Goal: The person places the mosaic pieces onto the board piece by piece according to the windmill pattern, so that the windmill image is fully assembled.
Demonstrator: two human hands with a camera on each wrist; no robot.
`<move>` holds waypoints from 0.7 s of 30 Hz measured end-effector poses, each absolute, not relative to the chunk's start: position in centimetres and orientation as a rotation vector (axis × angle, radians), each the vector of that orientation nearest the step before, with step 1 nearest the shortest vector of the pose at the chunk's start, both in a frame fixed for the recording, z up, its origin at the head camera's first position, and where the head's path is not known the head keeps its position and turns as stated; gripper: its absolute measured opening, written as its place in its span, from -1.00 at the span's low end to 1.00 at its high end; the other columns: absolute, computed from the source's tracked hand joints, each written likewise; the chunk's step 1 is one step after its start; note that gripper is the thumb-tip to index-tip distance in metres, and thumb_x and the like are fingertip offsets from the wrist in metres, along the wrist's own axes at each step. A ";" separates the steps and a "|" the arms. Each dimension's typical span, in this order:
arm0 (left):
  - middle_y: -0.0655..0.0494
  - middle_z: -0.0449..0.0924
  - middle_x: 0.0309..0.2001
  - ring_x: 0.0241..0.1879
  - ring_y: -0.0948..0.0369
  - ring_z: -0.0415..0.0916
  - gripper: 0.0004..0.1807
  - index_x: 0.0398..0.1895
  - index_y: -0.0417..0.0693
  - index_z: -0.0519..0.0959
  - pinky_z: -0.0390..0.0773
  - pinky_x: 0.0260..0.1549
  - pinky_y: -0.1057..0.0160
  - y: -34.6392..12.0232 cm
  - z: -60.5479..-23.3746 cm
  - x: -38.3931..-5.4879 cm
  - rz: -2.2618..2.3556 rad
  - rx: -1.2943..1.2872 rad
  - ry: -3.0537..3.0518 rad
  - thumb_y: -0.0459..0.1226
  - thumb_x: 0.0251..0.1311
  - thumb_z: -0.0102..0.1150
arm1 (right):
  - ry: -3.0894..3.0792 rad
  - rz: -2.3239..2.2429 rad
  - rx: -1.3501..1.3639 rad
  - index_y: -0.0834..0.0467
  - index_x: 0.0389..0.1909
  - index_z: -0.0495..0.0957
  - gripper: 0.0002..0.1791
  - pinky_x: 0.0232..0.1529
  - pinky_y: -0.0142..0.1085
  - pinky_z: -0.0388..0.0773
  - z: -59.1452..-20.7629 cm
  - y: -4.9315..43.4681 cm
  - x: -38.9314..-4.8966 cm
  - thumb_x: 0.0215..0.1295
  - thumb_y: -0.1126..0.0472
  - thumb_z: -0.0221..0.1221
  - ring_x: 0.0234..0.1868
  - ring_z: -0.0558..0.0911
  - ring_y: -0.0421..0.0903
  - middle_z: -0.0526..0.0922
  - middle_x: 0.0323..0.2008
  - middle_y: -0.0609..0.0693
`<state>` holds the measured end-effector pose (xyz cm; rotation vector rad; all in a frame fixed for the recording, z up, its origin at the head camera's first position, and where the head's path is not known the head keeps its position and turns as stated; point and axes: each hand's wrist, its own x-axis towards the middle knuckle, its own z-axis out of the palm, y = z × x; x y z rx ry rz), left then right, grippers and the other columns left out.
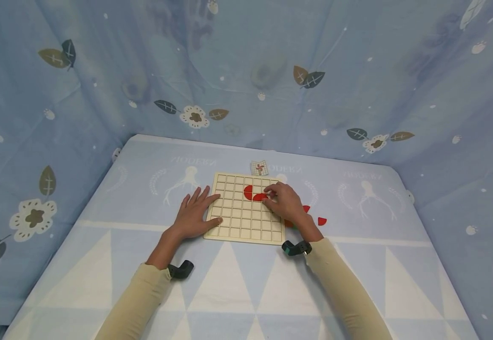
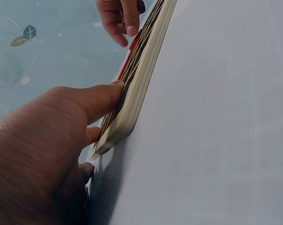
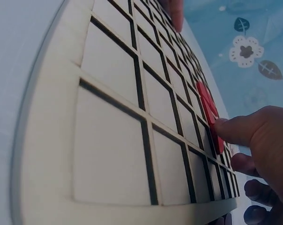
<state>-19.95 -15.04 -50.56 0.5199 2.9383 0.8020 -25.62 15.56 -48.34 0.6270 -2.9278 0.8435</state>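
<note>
A pale wooden board (image 1: 234, 206) divided into small square cells lies flat on the cloth. My left hand (image 1: 192, 217) rests on its left edge, fingers spread, and the left wrist view shows the thumb (image 2: 101, 98) pressing on the rim. On the upper part of the board sits a red quarter-round piece pair (image 1: 248, 192), with another red piece (image 1: 259, 197) beside it. My right hand (image 1: 286, 200) pinches at that red piece with thumb and forefinger. In the right wrist view the thumb meets the red piece (image 3: 217, 136); the far fingertips are partly hidden.
Behind the board lies a small printed card (image 1: 259, 167) with a red pattern on a grid. Red pieces (image 1: 306, 208) lie under and beside the right wrist, and one red piece (image 1: 322, 221) is farther right. Patterned blue curtain (image 1: 246, 71) encloses the table.
</note>
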 end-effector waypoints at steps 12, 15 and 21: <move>-0.13 -0.08 0.54 0.52 -0.10 -0.29 -0.18 0.48 0.04 0.26 -0.27 0.37 -0.21 -15.0 -50.5 -19.8 0.800 0.525 2.947 0.15 0.21 0.18 | -2.957 0.832 0.627 0.08 -0.05 0.71 -0.77 -0.23 -0.16 0.53 -48.7 15.5 -25.8 0.30 0.20 0.28 -0.24 0.55 -0.06 0.58 -0.28 -0.02; -0.14 -0.08 0.54 0.51 -0.11 -0.28 -0.18 0.48 0.03 0.27 -0.27 0.37 -0.22 -15.0 -50.3 -19.8 0.805 0.525 2.949 0.15 0.21 0.18 | -2.954 0.881 0.646 0.12 -0.06 0.71 -0.78 -0.20 -0.15 0.52 -48.6 15.4 -25.8 0.29 0.22 0.29 -0.23 0.54 -0.06 0.58 -0.28 -0.02; -0.14 -0.09 0.54 0.51 -0.11 -0.28 -0.18 0.49 0.04 0.26 -0.28 0.37 -0.21 -15.0 -50.4 -19.8 0.814 0.536 2.945 0.16 0.22 0.17 | -2.935 0.904 0.702 0.15 -0.01 0.68 -0.73 -0.31 -0.20 0.48 -48.5 15.1 -25.8 0.27 0.24 0.30 -0.33 0.49 -0.09 0.55 -0.35 -0.06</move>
